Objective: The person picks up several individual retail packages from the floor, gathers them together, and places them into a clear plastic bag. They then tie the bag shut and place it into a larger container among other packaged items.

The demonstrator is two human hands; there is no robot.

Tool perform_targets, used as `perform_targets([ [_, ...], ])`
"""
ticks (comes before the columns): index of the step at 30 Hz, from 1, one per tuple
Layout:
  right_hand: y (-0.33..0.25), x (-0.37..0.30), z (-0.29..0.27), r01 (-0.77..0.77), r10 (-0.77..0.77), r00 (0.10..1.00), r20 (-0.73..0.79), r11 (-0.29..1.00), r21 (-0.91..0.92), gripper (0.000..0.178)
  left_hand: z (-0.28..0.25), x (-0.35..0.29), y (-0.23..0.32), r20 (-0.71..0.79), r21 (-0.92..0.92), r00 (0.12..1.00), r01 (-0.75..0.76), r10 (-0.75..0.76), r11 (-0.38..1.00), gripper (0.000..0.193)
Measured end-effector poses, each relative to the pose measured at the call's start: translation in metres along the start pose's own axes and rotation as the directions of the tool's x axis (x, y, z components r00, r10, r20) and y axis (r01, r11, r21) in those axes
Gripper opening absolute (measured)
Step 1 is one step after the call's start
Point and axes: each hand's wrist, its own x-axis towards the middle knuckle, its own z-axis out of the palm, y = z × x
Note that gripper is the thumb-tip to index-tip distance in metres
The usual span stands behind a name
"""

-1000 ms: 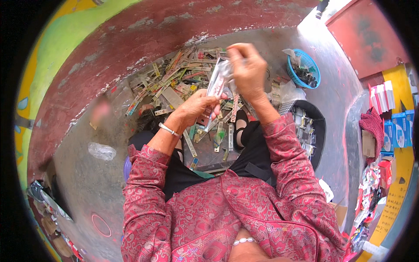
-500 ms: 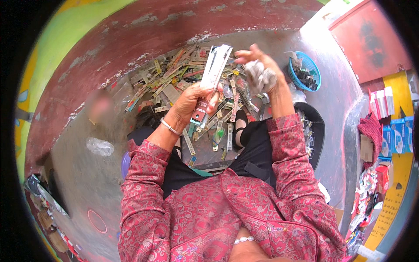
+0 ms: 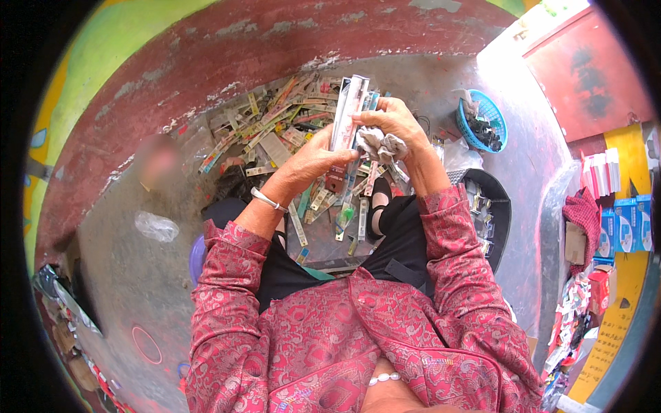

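Observation:
My left hand (image 3: pixel 315 164) is closed round the lower part of a bundle of long narrow packages (image 3: pixel 349 113), white with clear plastic and a dark red lower end. The bundle stands nearly upright in front of me. From the other side, the fingers of my right hand (image 3: pixel 398 122) touch its upper right edge. A crumpled greyish-white cloth (image 3: pixel 382 144) is tucked in that same hand, below the fingers. Beneath both hands, a wide heap of similar flat strip packages (image 3: pixel 275 148) covers the floor.
A blue basket (image 3: pixel 499 113) with dark pieces stands at the right, behind a black tub (image 3: pixel 501 220) of small packaged items beside my leg. Clear plastic (image 3: pixel 157 226) lies on the floor at left. Boxes (image 3: pixel 625 224) line the right wall.
My right hand has come left and down, bringing the cloth to the bundle. My left hand has shifted slightly right, and the bundle stands more upright.

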Motion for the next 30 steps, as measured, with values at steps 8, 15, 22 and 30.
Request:
perform_targets([
  [8, 0.000, -0.004, 0.003, 0.010, -0.008, 1.000, 0.020, 0.997, -0.077, 0.021, -0.001, 0.000, -0.001, 0.062, -0.244, 0.988, 0.151, -0.140, 0.958, 0.042],
  [15, 0.004, 0.000, -0.007, 0.017, -0.018, 1.000, 0.013, 0.998, 0.068, 0.017, 0.005, -0.002, 0.009, 0.144, -0.401, 0.975, 0.211, -0.167, 0.891, 0.046],
  [22, -0.013, -0.004, -0.005, -0.073, 0.016, 0.974, -0.226, 0.967, -0.243, 0.027, 0.001, -0.005, 0.010, 0.101, -0.379, 0.988, 0.145, -0.114, 0.914, 0.048],
  [30, 0.007, -0.008, 0.037, 0.596, -0.861, 0.484, 0.157, 0.193, -0.780, 0.007, 0.001, 0.004, -0.007, 0.050, -0.328, 0.983, 0.184, -0.178, 0.926, 0.036],
])
